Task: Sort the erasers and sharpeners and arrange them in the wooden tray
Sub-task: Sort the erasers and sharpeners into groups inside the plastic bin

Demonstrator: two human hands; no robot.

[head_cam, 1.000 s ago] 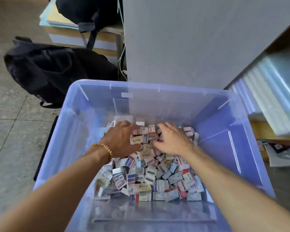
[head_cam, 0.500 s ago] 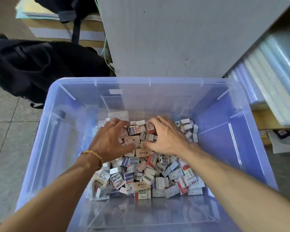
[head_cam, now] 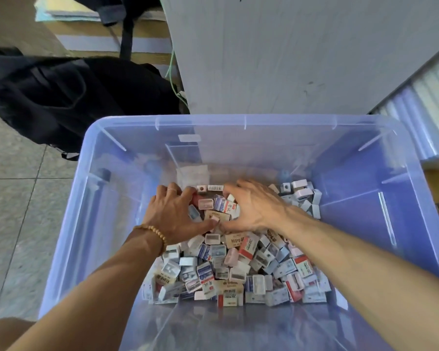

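Both hands closed inward — erasers [head_cam: 221,207] heaped between curled fingers [head_cam: 188,192].

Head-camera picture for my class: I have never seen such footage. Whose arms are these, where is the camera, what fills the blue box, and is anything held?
No machine here: these are a person's own bare arms. The camera sits on their head, looking forward and down. Both hands reach into a translucent blue plastic bin standing on a tiled floor. The bin holds a heap of small erasers and sharpeners, many in printed wrappers. The left hand, with a bead bracelet on its wrist, and the right hand curl around a clump of these pieces at the far side of the heap, gathering them between them. No wooden tray is visible. A black bag lies beside the bin.
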